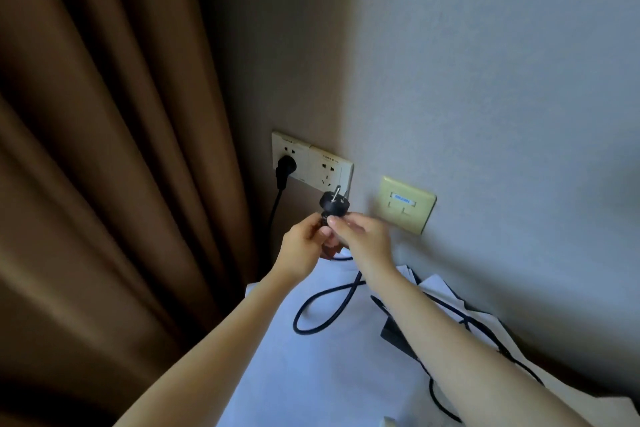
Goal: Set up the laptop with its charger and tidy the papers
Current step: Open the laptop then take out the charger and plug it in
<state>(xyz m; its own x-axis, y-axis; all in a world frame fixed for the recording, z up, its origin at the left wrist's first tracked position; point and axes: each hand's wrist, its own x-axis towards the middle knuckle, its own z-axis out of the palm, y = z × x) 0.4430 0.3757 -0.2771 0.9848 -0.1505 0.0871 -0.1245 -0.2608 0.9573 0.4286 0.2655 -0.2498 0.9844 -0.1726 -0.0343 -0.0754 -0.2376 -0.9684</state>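
Observation:
Both hands hold the charger's black plug (pixel 331 203) just below the right-hand wall socket (pixel 329 168), prongs pointing up toward the wall. My left hand (pixel 302 246) grips the plug's base from the left. My right hand (pixel 360 236) pinches it from the right. The black cable (pixel 323 308) loops down over white papers (pixel 311 367) on the surface. The charger's black power brick (pixel 398 336) lies on the papers, partly hidden behind my right forearm. No laptop is in view.
The left socket (pixel 289 149) holds another black plug (pixel 285 165) with its cord hanging down. A cream data-port plate (pixel 407 203) sits on the wall to the right. Brown curtains (pixel 114 149) hang at the left, close to the sockets.

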